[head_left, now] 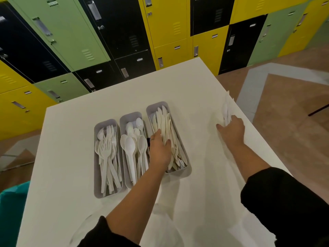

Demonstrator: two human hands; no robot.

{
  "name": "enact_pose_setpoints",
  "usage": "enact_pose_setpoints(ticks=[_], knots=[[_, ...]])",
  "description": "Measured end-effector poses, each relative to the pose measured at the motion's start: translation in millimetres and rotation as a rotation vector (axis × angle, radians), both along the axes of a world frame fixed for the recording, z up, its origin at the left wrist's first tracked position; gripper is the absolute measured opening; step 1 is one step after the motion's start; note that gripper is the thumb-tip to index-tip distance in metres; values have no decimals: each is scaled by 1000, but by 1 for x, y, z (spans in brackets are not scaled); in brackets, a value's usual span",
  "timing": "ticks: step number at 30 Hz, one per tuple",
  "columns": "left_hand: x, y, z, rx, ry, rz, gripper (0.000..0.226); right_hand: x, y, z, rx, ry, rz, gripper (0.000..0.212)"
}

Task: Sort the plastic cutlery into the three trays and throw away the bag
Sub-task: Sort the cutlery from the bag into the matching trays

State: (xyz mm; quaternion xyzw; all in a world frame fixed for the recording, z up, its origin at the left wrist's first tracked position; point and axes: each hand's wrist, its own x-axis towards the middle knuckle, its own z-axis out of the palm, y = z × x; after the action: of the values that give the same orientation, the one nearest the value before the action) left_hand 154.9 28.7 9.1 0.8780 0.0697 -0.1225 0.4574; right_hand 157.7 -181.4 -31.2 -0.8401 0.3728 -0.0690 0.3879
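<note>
Three grey trays stand side by side on the white table (71, 122). The left tray (97, 175) holds white forks, the middle tray (130, 115) white spoons, the right tray (156, 106) cream knives. My left hand (159, 148) lies flat over the near part of the knife tray, fingers straight on the knives (167, 125). My right hand (231, 130) reaches to the table's right edge and grips several white cutlery pieces (226, 111) that look like knives. A clear plastic bag (165, 227) lies crumpled at the table's near edge, between my forearms.
Yellow, green and black lockers (124, 32) line the wall behind the table. Something teal (12, 200) sits low at the left beside the table. Wood-pattern floor with a grey strip lies to the right.
</note>
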Motion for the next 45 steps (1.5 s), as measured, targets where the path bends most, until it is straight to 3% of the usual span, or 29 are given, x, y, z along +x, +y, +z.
enact_pose_setpoints(ticks=[5,8,11,14,17,22,25,28,31,34,36,39,41,45], knots=[[-3,0,0,20,13,-42,50,-1,-8,2,-72,142,33,54],[-4,0,-2,38,21,-49,46,-1,-5,0,-163,168,128,40],[-5,1,-6,87,56,-111,23,-1,-1,2,-225,202,218,21],[-7,0,-9,142,119,-229,44,0,5,9,-172,246,265,17],[-9,1,-8,105,116,-235,49,0,20,17,-53,163,285,20],[-13,6,0,-60,-35,-29,42,0,75,42,431,33,360,27],[-11,13,3,-80,-80,28,41,-4,97,51,472,18,468,9],[-11,20,9,-132,-125,65,35,-9,106,57,599,-2,469,9],[-8,28,19,-329,-42,120,25,-17,114,66,920,106,591,6],[-2,37,28,-576,84,126,50,-26,120,69,1055,198,720,14],[-2,44,37,-667,120,90,53,-31,124,72,1080,208,750,16],[-7,50,42,-590,106,-29,23,-35,133,76,1062,174,729,20],[-12,54,38,-516,88,-46,27,-38,144,76,937,119,721,17],[-16,59,37,-511,112,142,21,-45,169,72,663,-15,770,7]])
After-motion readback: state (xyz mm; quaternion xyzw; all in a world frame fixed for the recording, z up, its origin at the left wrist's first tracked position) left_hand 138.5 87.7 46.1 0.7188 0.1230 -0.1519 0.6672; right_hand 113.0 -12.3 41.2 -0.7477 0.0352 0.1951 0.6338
